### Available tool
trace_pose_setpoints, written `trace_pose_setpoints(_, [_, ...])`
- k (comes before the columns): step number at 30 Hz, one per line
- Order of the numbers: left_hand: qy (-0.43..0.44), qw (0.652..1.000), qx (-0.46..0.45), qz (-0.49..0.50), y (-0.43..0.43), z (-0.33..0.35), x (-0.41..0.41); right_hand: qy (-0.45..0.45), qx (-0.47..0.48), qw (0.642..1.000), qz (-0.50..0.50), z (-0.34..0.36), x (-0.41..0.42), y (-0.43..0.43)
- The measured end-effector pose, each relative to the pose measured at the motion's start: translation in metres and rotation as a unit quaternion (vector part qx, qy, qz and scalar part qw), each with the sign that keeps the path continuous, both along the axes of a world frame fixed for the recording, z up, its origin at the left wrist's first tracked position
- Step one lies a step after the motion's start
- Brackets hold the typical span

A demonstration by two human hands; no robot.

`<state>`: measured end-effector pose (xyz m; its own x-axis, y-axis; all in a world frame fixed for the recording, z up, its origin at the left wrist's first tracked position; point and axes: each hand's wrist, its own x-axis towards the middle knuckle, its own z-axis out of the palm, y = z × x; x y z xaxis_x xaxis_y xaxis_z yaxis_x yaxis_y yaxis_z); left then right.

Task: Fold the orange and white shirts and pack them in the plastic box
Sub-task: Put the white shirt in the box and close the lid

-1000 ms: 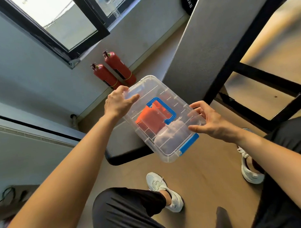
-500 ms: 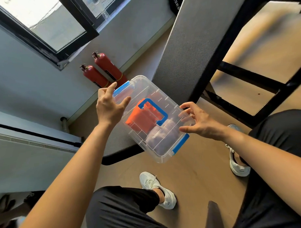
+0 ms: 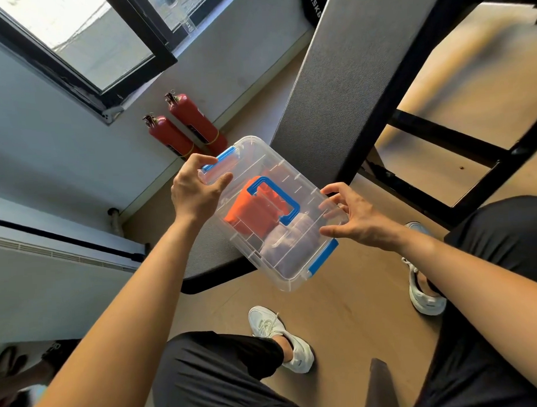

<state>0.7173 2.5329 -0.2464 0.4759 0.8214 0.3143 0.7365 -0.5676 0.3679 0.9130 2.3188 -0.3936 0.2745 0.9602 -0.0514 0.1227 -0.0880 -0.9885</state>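
- I see the clear plastic box [image 3: 289, 272] with its lid on, sitting at the near end of the dark grey tabletop [image 3: 342, 88], part of it jutting past the rounded edge over the floor.
- My left hand [image 3: 196, 190] is at the far left corner of the box, thumb and fingers loosely curled around the lid edge beside a blue latch [image 3: 218, 158]; I cannot tell how firmly it presses.
- My right hand [image 3: 357, 220] is at the right long side, fingers spread and bent, tips touching or just off the lid rim; it grips nothing fully.
- Inside, through the lid, one folded orange shirt [image 3: 249, 211] lies toward the far end and one folded white shirt [image 3: 281, 248] toward the near end, touching each other.
- One blue carry handle [image 3: 287, 202] lies flat on the lid above the orange shirt.
- I count two blue latches: the far one by my left hand and a near one [image 3: 322, 259] below my right hand.
- Two red fire extinguishers [image 3: 187, 127] stand side by side against the wall beyond the box, under an open black-framed window [image 3: 82, 48].
- Black frame bars [image 3: 460, 154] of the table run across the floor to the right.
- Two white sneakers show on the tan floor: one [image 3: 281, 340] below the box, one [image 3: 422, 289] to the right, partly hidden by my right forearm.
- A white radiator cover [image 3: 59, 250] runs along the left wall.
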Motion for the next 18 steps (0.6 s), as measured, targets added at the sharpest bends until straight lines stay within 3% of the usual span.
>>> trace_pose_setpoints(4, [-0.01,0.999,0.024,-0.024,0.002,-0.004,0.0,0.004,-0.005,1.0,-0.005,0.0,0.0,0.0])
trace_pose_setpoints(10, [-0.094,0.992,0.07,0.04,-0.014,-0.011,-0.005,-0.008,-0.013,1.0,-0.026,0.0,-0.002,0.004])
trace_pose_setpoints(13, [-0.08,0.994,0.066,0.028,-0.044,-0.019,-0.015,-0.011,-0.009,0.998,-0.056,0.001,-0.006,0.009])
trace_pose_setpoints(18, [-0.035,0.999,0.012,-0.01,-0.1,-0.041,-0.037,-0.12,0.046,0.984,-0.123,-0.002,-0.005,0.014])
